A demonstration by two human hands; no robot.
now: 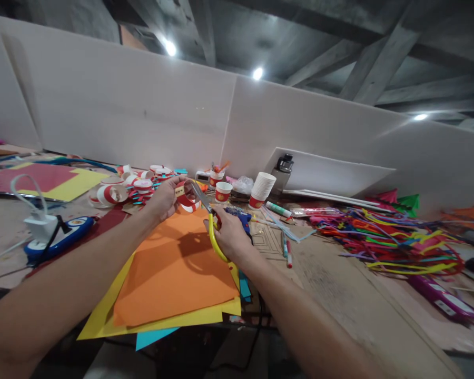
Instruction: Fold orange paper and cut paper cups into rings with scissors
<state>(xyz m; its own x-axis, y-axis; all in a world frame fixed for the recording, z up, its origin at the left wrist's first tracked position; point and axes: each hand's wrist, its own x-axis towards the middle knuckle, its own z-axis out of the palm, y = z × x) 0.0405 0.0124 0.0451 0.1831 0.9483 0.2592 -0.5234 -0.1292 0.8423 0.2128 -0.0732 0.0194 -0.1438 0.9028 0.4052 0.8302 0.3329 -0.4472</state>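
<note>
My left hand (167, 200) grips a cut red-and-white paper cup (186, 201) above the far edge of the orange paper (177, 284). In my right hand (232, 232) is a pair of scissors with yellow handles (213, 240); its blades point up and left, at the right side of the cup piece. Whether the blades touch the cup is too small to tell. Under the orange sheet lie yellow paper (98, 322) and blue paper (154, 338), which sticks out over the table's front edge. A white-rimmed paper cup (223, 193) stands just behind the scissors.
Several cut cups (112, 195) lie at the left, near a blue power strip (59, 241) with a white plug. A stack of paper cups (263, 187) and a dark-capped bottle (283, 172) stand behind. Colourful pipe cleaners (383, 242) and a purple power strip (444, 299) are right.
</note>
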